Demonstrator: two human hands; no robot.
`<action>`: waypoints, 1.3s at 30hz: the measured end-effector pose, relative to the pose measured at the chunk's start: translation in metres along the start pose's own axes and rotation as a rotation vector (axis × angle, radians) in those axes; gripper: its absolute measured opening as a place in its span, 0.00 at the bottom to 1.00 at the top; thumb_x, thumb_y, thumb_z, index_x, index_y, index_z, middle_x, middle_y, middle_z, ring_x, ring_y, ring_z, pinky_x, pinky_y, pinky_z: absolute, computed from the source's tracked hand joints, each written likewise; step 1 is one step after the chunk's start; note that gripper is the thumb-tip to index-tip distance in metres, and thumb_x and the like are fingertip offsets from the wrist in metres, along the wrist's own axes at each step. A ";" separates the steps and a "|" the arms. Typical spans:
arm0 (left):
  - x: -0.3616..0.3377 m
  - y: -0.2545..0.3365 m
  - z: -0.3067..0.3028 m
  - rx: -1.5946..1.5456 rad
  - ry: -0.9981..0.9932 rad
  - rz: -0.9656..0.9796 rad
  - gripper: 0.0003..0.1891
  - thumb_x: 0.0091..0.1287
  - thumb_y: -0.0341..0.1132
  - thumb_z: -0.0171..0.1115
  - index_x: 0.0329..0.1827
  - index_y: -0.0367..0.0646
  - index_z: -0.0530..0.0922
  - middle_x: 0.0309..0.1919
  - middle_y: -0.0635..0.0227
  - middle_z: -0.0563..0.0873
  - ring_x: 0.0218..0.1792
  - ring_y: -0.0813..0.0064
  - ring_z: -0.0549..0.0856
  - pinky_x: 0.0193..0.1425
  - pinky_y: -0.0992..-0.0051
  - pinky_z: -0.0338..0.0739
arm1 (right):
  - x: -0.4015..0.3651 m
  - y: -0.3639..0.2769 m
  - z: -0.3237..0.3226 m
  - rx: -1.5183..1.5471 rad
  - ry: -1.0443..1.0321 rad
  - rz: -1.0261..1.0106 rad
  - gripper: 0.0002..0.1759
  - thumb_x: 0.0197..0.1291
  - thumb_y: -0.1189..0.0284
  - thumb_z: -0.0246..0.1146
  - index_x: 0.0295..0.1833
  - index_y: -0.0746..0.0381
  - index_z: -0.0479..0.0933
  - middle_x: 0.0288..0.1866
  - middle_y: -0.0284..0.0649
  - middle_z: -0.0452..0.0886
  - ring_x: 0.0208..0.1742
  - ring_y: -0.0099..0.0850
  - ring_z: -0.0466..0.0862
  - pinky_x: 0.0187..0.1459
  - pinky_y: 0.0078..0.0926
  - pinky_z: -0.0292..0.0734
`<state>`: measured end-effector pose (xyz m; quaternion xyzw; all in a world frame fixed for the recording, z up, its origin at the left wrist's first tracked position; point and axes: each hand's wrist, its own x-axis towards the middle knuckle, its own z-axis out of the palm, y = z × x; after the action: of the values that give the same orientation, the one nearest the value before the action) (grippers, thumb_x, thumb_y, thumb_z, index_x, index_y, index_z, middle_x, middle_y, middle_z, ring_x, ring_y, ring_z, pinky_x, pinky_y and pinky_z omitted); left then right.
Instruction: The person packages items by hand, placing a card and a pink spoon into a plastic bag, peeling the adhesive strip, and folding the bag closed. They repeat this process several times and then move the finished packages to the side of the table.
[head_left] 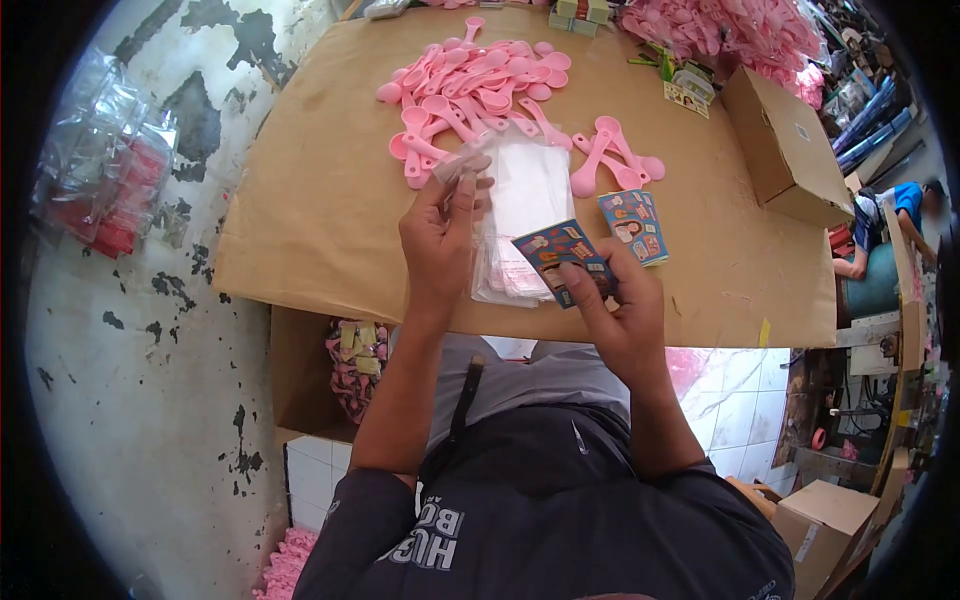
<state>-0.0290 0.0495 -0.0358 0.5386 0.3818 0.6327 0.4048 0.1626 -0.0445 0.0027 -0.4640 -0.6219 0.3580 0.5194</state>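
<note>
Near the frame's centre, the left hand (436, 232) was pinching narrowly a clear plastic bag (460, 164); rightward, the right hand (632, 302) gripped a blue printed card (553, 247).

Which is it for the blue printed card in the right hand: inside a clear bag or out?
Out: the right hand grips the blue printed card directly, and no clear film shows around its edges.

Passage over table (310, 190) at left, plastic bags (530, 190) and spoons (480, 75) blocking ahead — box (785, 150) at right
</note>
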 end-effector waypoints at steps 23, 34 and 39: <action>-0.044 0.055 0.027 -0.688 -0.058 -0.306 0.24 0.80 0.31 0.56 0.77 0.34 0.68 0.67 0.48 0.81 0.63 0.65 0.85 0.64 0.70 0.81 | -0.017 -0.006 0.006 0.458 0.057 0.303 0.11 0.77 0.68 0.63 0.56 0.64 0.77 0.37 0.30 0.82 0.30 0.12 0.79 0.31 0.12 0.74; -0.058 0.049 0.030 -0.668 -0.083 -0.382 0.25 0.80 0.31 0.55 0.78 0.34 0.66 0.71 0.50 0.78 0.65 0.64 0.84 0.66 0.69 0.82 | -0.031 0.003 -0.007 0.447 0.155 0.339 0.12 0.77 0.69 0.63 0.58 0.63 0.77 0.37 0.30 0.83 0.29 0.13 0.79 0.30 0.12 0.72; -0.062 0.049 0.037 -0.611 -0.126 -0.370 0.25 0.80 0.31 0.56 0.77 0.32 0.66 0.71 0.47 0.77 0.67 0.66 0.83 0.71 0.66 0.79 | -0.026 0.002 0.000 0.399 0.071 0.309 0.11 0.77 0.69 0.63 0.57 0.65 0.77 0.36 0.30 0.83 0.28 0.13 0.79 0.29 0.13 0.73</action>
<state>0.0088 -0.0245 -0.0086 0.3526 0.2401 0.5992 0.6775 0.1638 -0.0682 -0.0076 -0.4541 -0.4419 0.5323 0.5614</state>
